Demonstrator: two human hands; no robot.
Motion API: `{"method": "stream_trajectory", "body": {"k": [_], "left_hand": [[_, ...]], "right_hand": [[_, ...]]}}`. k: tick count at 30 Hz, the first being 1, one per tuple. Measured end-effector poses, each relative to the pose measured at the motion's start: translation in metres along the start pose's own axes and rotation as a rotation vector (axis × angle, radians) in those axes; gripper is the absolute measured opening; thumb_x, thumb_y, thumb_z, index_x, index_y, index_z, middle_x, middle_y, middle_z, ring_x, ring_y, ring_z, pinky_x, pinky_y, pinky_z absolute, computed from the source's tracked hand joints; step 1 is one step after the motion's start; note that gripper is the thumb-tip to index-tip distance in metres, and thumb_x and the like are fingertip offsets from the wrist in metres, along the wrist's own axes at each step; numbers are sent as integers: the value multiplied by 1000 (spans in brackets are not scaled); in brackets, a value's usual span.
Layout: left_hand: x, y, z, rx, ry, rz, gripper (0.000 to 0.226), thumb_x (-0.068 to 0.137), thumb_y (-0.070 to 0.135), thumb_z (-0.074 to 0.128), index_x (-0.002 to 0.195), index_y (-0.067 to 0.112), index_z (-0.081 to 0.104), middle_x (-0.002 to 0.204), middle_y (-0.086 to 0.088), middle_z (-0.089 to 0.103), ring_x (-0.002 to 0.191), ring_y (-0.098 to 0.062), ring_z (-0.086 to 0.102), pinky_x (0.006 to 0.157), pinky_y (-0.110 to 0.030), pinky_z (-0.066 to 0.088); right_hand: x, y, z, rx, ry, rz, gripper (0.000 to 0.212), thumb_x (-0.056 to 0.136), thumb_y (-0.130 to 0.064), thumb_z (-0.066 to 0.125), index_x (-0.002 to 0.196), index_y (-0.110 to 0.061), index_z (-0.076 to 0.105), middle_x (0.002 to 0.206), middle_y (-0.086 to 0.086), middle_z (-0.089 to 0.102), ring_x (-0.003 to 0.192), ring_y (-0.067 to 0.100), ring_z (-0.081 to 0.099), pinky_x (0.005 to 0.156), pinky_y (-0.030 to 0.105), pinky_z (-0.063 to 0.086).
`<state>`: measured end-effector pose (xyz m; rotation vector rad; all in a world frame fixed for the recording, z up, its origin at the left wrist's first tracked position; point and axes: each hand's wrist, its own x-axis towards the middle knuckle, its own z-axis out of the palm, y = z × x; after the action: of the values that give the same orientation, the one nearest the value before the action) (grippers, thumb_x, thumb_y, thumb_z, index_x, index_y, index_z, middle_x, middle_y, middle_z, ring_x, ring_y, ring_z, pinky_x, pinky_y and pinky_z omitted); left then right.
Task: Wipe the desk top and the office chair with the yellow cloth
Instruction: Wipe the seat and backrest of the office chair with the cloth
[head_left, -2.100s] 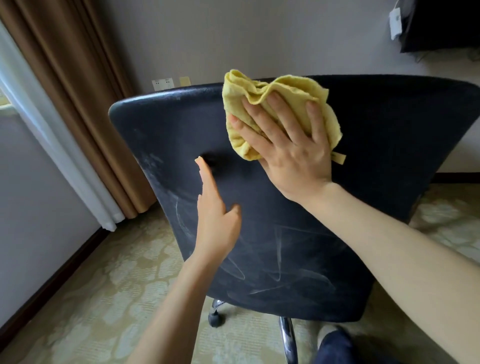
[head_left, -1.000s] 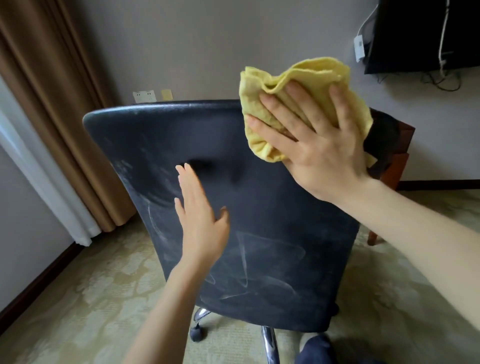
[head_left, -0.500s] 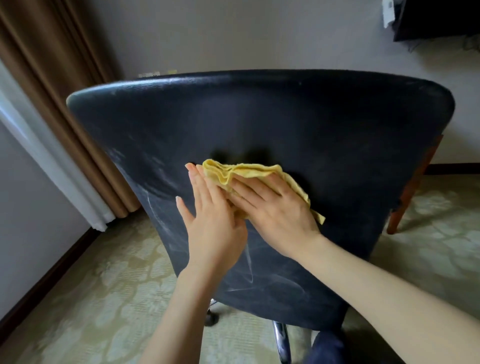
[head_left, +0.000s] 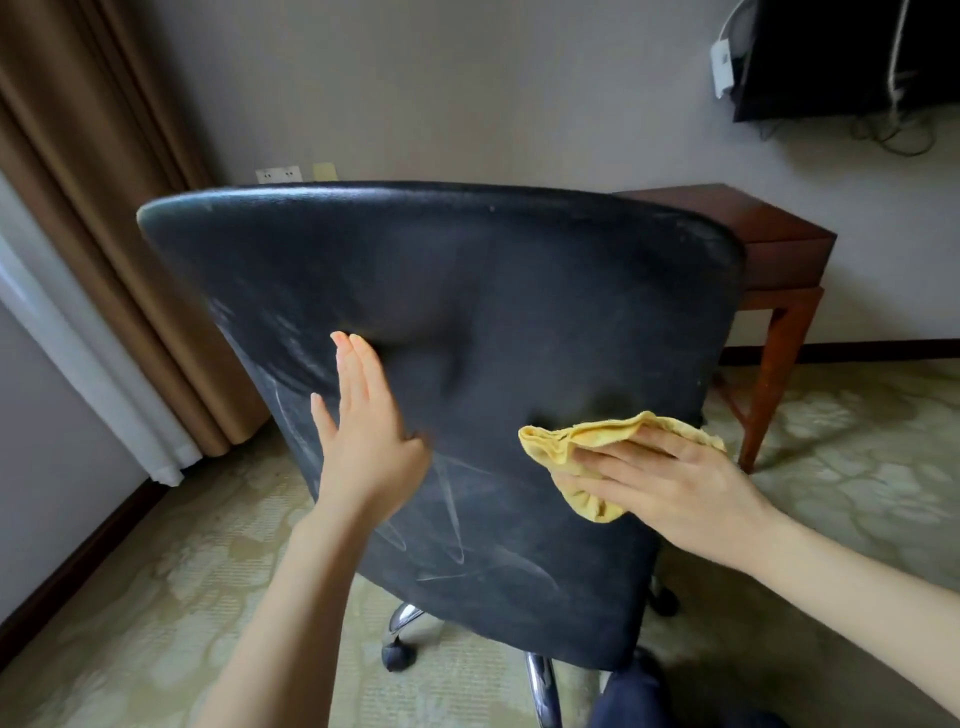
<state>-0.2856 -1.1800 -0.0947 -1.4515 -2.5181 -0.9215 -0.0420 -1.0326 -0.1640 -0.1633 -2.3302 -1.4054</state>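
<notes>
Moved out to the right since half a second ago, well apart from the left hand (head_left: 363, 436): right hand (head_left: 670, 483), fingers nearly straight, pressing the cloth (head_left: 587, 441) flat against the lower right of the chair (head_left: 467, 270) back. Left hand open, palm bracing the back at mid-left, holding nothing. Keep that brace against swivelling; sweep in overlapping passes toward the pale streaks lower down, refolding to a clean face.
</notes>
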Motion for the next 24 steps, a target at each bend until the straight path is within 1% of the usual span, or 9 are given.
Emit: {"method": "stream_trajectory", "body": {"k": [2,6,9,11,13,15,17,20,24], "left_hand": [[-4,0,-1,-44,33,0,98,87,13,56,148,13,-21,156,-1,-26,144,-14,-19,115,-46,-9],[-16,8,4,-135,83,54,101,85,9,57,147,18,-22,156,1,-28,145,-13,-18,115,-44,-8],[-21,15,11,-187,56,103,103,85,7,57,146,20,-26,154,2,-31,144,-10,-18,115,-41,-11],[-20,15,15,-177,38,106,104,85,8,57,145,19,-27,154,2,-32,143,-8,-19,115,-43,-10],[-16,13,18,-148,17,104,104,84,8,56,145,16,-27,154,1,-31,140,-5,-22,115,-47,-6],[-12,11,17,-141,0,100,103,84,8,55,145,15,-27,154,0,-31,140,-5,-24,115,-49,-5],[-10,11,17,-137,-4,98,102,84,7,54,146,15,-26,154,0,-30,141,-7,-24,115,-48,-5],[-7,12,17,-139,-10,87,102,83,6,54,145,15,-27,154,0,-31,141,-9,-24,115,-46,-6],[-6,11,16,-113,-37,90,102,85,6,53,144,16,-29,153,0,-34,143,-12,-22,115,-45,-8]], "right_hand": [[0,22,-11,-3,27,19,56,89,-5,35,144,-18,34,148,-2,33,135,19,32,120,39,-1],[23,63,-35,-67,114,96,49,97,-7,34,141,-25,45,148,-1,28,136,19,32,118,42,4],[50,83,-50,-137,183,134,48,99,-12,39,145,-26,39,152,-1,28,138,19,28,115,44,6],[69,89,-58,-185,220,175,48,101,-16,39,147,-26,33,154,-2,27,141,19,24,115,44,2],[85,88,-59,-230,230,248,49,103,-21,37,150,-28,24,155,-5,23,146,20,12,115,45,-6],[96,80,-58,-270,208,322,54,104,-27,36,152,-30,11,155,-6,14,144,20,-10,113,48,-13],[103,68,-53,-264,183,391,55,105,-32,34,152,-31,5,155,-6,9,141,22,-22,112,49,-18],[113,49,-42,-253,162,430,56,104,-36,34,152,-30,6,155,-6,7,143,24,-12,111,50,-20],[116,19,-22,-222,109,335,65,98,-35,37,151,-22,1,154,-9,-3,142,24,5,112,52,-18]]}}
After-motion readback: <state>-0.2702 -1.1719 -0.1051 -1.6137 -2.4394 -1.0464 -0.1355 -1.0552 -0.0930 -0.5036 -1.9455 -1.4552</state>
